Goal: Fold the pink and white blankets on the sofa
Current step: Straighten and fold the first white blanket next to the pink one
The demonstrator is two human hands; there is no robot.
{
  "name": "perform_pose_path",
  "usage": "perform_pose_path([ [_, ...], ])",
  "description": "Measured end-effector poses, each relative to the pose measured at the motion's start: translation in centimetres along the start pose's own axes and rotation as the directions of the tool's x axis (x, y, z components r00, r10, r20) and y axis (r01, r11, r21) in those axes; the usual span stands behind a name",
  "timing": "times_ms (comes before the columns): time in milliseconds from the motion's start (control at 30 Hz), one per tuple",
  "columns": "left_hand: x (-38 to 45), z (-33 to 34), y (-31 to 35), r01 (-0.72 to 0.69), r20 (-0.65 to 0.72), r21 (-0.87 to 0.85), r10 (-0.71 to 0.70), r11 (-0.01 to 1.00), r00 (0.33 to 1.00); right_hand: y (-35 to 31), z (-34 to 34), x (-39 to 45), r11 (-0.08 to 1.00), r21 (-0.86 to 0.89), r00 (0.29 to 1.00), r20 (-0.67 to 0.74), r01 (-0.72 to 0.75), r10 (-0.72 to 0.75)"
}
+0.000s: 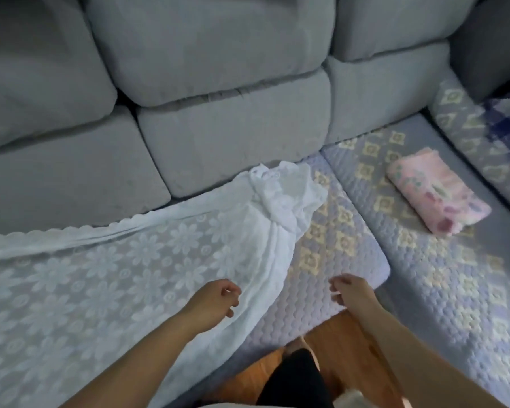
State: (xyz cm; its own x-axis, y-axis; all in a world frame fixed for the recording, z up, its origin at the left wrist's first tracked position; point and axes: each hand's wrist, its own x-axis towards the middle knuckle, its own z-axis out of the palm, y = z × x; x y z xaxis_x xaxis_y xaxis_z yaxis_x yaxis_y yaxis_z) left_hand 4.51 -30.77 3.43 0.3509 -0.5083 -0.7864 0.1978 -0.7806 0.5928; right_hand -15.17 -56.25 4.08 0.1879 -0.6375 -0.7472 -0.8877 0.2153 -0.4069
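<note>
A white lace blanket (124,266) with a flower pattern lies spread over the left seat of the grey sofa (212,83), its right end bunched near the backrest. A pink blanket (436,191) lies folded into a small rectangle on the right seat. My left hand (215,297) hovers over the white blanket's right edge with fingers loosely curled, holding nothing. My right hand (349,290) hangs over the quilted seat cover (336,278), fingers loosely curled and empty, a little right of the white blanket.
The seats wear a purple quilted cover with cream flower motifs. A blue checked cloth (507,122) lies on the far right seat. Wooden floor (342,343) and my dark-clothed leg (295,381) show at the sofa's front corner.
</note>
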Motion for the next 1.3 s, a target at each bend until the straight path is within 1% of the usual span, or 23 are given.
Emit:
perform_pose_path([
  [33, 1.6, 1.4, 0.7, 0.038, -0.038, -0.042, -0.039, 0.998, 0.998, -1.8, -0.2, 3.8, 0.999, -0.006, 0.998, 0.025, 0.049, -0.049],
  [100, 4.0, 4.2, 1.4, 0.153, -0.154, -0.146, -0.176, 0.977, 0.972, -5.4, 0.6, 10.9, 0.976, -0.132, 0.975, 0.158, 0.176, -0.154],
  [167, 5.4, 6.7, 1.8, 0.274, -0.233, -0.148, -0.302, 0.95, 0.924, -8.4, 2.0, 15.7, 0.91, -0.213, 0.905, 0.32, 0.356, -0.279],
  [267, 6.3, 9.8, 2.2, 0.332, -0.282, -0.076, -0.34, 0.94, 0.897, -12.4, 5.7, 20.7, 0.686, -0.36, 0.756, 0.481, 0.632, -0.444],
  [333, 7.3, 11.4, 2.9, 0.334, -0.335, -0.056, -0.333, 0.941, 0.881, -14.3, 7.6, 23.5, 0.531, -0.473, 0.708, 0.535, 0.703, -0.461],
  [367, 8.0, 12.1, 3.3, 0.322, -0.363, -0.065, -0.323, 0.944, 0.874, -14.8, 8.0, 24.3, 0.506, -0.507, 0.715, 0.544, 0.697, -0.439],
  [433, 9.3, 13.6, 3.8, 0.296, -0.408, -0.049, -0.289, 0.954, 0.866, -14.6, 7.1, 25.0, 0.638, -0.45, 0.776, 0.446, 0.625, -0.446],
  [500, 10.7, 15.7, 4.1, 0.318, -0.429, 0.022, -0.278, 0.948, 0.859, -12.4, 3.3, 24.4, 0.87, -0.174, 0.885, 0.165, 0.461, -0.436],
  [567, 12.1, 17.8, 3.7, 0.364, -0.497, 0.268, -0.196, 0.892, 0.845, -7.9, -2.3, 24.0, 0.962, 0.072, 0.961, -0.111, 0.262, -0.253],
  [600, 12.7, 18.8, 3.2, 0.38, -0.508, 0.397, -0.145, 0.835, 0.849, -5.4, -5.4, 23.5, 0.978, 0.101, 0.965, -0.211, 0.181, -0.157],
  [667, 13.8, 20.5, 1.5, 0.389, -0.459, 0.543, -0.125, 0.744, 0.88, -0.2, -10.6, 23.5, 0.988, 0.151, 0.943, -0.333, 0.041, 0.012],
  [767, 15.3, 22.5, -2.0, 0.308, -0.363, 0.697, -0.052, 0.647, 0.93, 6.0, -15.1, 24.7, 0.929, 0.335, 0.914, -0.309, -0.156, 0.264],
  [800, 15.5, 22.9, -2.7, 0.255, -0.305, 0.741, -0.027, 0.621, 0.952, 7.7, -15.6, 25.3, 0.935, 0.29, 0.908, -0.3, -0.205, 0.292],
  [867, 15.1, 23.7, -3.7, 0.138, -0.144, 0.774, -0.04, 0.618, 0.989, 10.2, -15.8, 26.2, 0.939, 0.063, 0.89, -0.302, -0.338, 0.341],
  [933, 14.5, 24.4, -4.4, 0.118, -0.041, 0.74, -0.131, 0.662, 0.99, 11.4, -15.4, 26.3, 0.883, -0.07, 0.829, -0.386, -0.464, 0.405],
  [967, 14.0, 24.6, -4.7, 0.126, -0.002, 0.696, -0.173, 0.707, 0.985, 11.5, -14.7, 26.3, 0.848, -0.172, 0.833, -0.363, -0.501, 0.418],
  [1000, 13.6, 24.9, -5.0, 0.121, 0.034, 0.653, -0.189, 0.747, 0.981, 11.0, -13.9, 26.0, 0.838, -0.277, 0.859, -0.359, -0.471, 0.365],
  [1033, 13.5, 24.9, -5.3, 0.101, 0.044, 0.615, -0.162, 0.782, 0.986, 10.3, -13.0, 26.2, 0.85, -0.374, 0.901, -0.365, -0.372, 0.234],
  [1100, 14.0, 24.3, -5.5, 0.078, 0.009, 0.594, -0.103, 0.801, 0.995, 8.7, -11.2, 27.8, 0.878, -0.473, 0.96, -0.274, -0.075, -0.066],
  [1167, 15.0, 23.3, -5.3, 0.065, -0.05, 0.573, -0.044, 0.817, 0.998, 5.6, -9.6, 29.9, 0.796, -0.573, 0.939, -0.127, 0.193, -0.319],
  [1200, 15.4, 22.7, -5.0, 0.052, -0.069, 0.558, -0.016, 0.828, 0.997, 3.9, -9.1, 31.2, 0.734, -0.635, 0.923, -0.082, 0.242, -0.375],
  [1233, 15.6, 22.2, -4.6, 0.041, -0.072, 0.549, -0.002, 0.835, 0.997, 2.8, -8.9, 32.7, 0.716, -0.661, 0.93, -0.072, 0.225, -0.36],
  [1300, 15.9, 21.5, -3.8, 0.036, -0.065, 0.562, 0.001, 0.827, 0.998, 2.0, -9.5, 35.1, 0.743, -0.667, 0.979, -0.103, 0.063, -0.175],
])
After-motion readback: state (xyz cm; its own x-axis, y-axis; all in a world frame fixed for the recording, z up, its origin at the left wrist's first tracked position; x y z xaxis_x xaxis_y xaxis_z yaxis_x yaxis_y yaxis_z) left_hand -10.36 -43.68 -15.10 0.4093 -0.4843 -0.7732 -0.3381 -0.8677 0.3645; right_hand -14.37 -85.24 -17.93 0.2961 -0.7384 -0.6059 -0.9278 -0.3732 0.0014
